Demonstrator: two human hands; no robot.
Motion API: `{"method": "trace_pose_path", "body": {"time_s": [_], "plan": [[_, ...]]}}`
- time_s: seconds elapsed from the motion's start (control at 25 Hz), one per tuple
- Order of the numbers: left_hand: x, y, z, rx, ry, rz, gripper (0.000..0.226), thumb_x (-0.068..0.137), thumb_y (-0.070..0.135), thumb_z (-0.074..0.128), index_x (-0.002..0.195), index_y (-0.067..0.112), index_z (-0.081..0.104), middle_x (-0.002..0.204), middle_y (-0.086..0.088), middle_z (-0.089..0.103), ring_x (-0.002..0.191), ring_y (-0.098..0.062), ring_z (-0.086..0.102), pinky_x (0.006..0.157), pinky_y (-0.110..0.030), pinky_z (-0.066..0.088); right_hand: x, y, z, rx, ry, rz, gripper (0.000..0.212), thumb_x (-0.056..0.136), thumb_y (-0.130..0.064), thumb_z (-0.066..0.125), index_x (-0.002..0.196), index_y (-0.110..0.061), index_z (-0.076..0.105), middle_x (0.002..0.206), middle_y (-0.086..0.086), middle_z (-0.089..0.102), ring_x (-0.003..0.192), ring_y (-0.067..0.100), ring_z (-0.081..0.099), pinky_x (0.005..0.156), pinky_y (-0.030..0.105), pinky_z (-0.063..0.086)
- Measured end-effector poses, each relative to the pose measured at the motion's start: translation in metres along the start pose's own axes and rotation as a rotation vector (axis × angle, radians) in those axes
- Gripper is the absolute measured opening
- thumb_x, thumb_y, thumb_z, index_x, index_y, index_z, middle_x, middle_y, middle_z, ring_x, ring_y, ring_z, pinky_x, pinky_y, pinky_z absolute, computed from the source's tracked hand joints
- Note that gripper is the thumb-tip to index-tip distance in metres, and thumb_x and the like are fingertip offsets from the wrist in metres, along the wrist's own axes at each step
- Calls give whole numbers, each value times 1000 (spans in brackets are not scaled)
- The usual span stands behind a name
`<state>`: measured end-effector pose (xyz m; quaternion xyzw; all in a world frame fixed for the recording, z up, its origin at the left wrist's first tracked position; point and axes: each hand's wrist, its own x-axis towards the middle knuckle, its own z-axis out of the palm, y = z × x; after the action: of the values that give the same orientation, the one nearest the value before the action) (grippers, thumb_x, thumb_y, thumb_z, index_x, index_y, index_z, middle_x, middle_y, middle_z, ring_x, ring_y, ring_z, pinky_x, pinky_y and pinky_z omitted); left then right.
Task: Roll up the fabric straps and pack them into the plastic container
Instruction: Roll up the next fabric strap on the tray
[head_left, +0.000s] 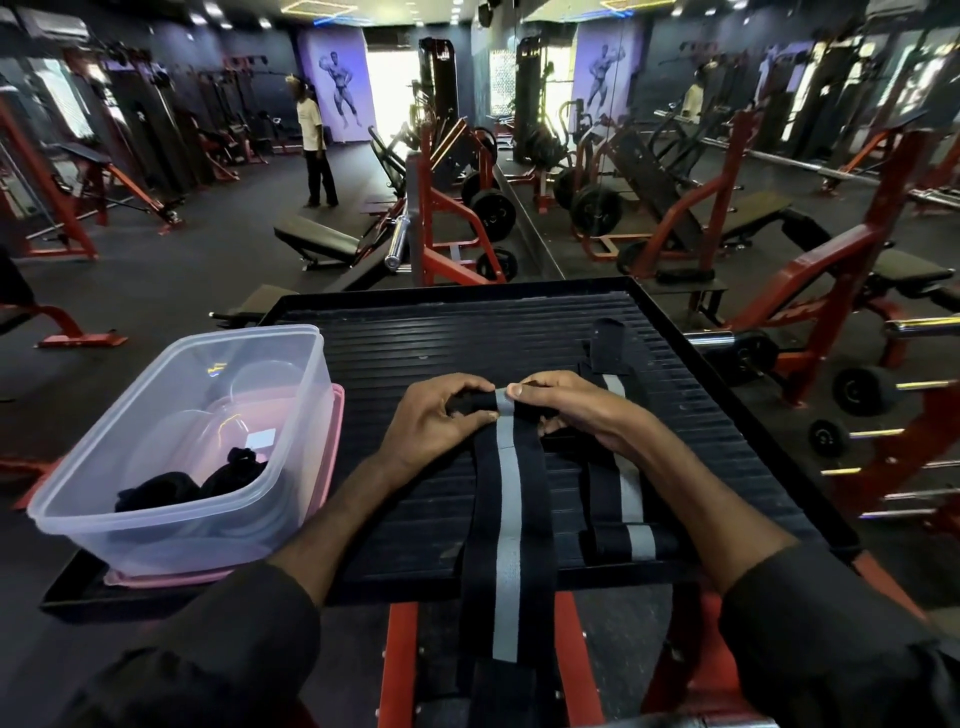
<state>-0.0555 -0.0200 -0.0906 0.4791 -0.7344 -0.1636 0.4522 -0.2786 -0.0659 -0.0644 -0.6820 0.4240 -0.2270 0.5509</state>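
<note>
A long black strap with a grey centre stripe (506, 499) lies across the ribbed black platform (415, 343) and hangs over its near edge. Its far end is curled into a small roll. My left hand (441, 415) and my right hand (566, 410) pinch that roll from either side, thumbs meeting at the stripe. To the right lies a second strap (626, 488), partly under my right wrist, with a rolled strap (636, 540) beside it. The clear plastic container (291, 343) stands at the left on its pink lid (337, 415), holding two dark fabric bundles (192, 486).
A black tab of fabric (608, 332) lies further back on the platform. Red-framed gym benches and weight machines (452, 208) surround the platform. A person (316, 150) stands far off on the dark floor. Dumbbells (862, 389) sit on a rack at the right.
</note>
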Motion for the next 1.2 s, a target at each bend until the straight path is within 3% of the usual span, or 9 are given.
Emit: {"method": "trace_pose_path", "body": {"time_s": [0.12, 0.2, 0.32, 0.4, 0.56, 0.72, 0.92, 1.0, 1.2], "plan": [[2, 0, -7, -129, -176, -203, 32, 83, 13, 80, 113, 16, 71, 109, 6, 73, 102, -3, 68, 89, -24, 53, -1, 1, 1, -23, 18, -67, 34, 95, -39, 69, 117, -14, 71, 107, 4, 74, 96, 10, 65, 76, 22, 52], [0, 0, -13, -267, -300, -334, 31, 89, 9, 74, 119, 9, 68, 108, 3, 72, 95, 0, 68, 85, -20, 51, -1, 1, 2, -32, 7, -113, 28, 93, -34, 72, 116, -18, 73, 101, 3, 72, 92, 9, 63, 75, 23, 51], [-4, 3, -19, -394, -390, -448, 34, 95, 16, 68, 127, 6, 63, 112, -3, 73, 100, -9, 69, 88, -23, 53, -1, 3, 4, -35, -18, -208, 27, 91, -22, 76, 116, -13, 72, 108, 21, 72, 93, 21, 62, 74, 27, 50], [-5, 5, -21, -392, -401, -471, 34, 96, 24, 67, 127, 11, 65, 121, -11, 71, 109, -17, 67, 99, -30, 50, -1, 4, 5, -2, -43, -278, 29, 89, -11, 77, 117, -5, 71, 115, 25, 71, 98, 31, 69, 84, 33, 56], [-9, 8, -20, -405, -330, -406, 33, 92, 12, 71, 123, 3, 66, 121, -16, 71, 106, -17, 67, 98, -31, 50, -1, 5, 9, -3, -49, -328, 32, 84, 1, 78, 115, -2, 70, 114, 17, 74, 101, 20, 70, 93, 33, 56], [-15, 11, -16, -337, -258, -326, 33, 84, 8, 78, 116, 7, 71, 105, -4, 76, 92, -5, 70, 81, -18, 54, -7, -3, 6, -23, -71, -168, 36, 84, 0, 78, 118, -11, 71, 109, 2, 72, 102, 13, 66, 91, 30, 53], [-19, 9, -14, -289, -195, -253, 40, 75, 8, 86, 112, 10, 72, 110, -6, 75, 104, -22, 71, 95, -35, 56, -19, -14, 4, 256, -43, -19, 36, 89, -11, 75, 124, -14, 68, 110, 3, 72, 100, 15, 68, 80, 28, 55], [-22, 14, -13, -271, -164, -210, 39, 74, 9, 87, 111, 12, 73, 109, -2, 75, 104, -16, 71, 94, -32, 57, -26, -14, 9, 172, -1, 15, 39, 88, -21, 76, 126, -18, 67, 107, -3, 72, 98, 11, 66, 74, 26, 51], [-30, 27, -11, -244, -66, -127, 39, 74, 5, 86, 110, 12, 72, 111, 3, 74, 105, -11, 70, 94, -30, 57, -38, -5, 14, 7, -12, -31, 28, 92, -37, 73, 118, -28, 71, 110, -10, 73, 100, 6, 65, 79, 29, 49]]}}
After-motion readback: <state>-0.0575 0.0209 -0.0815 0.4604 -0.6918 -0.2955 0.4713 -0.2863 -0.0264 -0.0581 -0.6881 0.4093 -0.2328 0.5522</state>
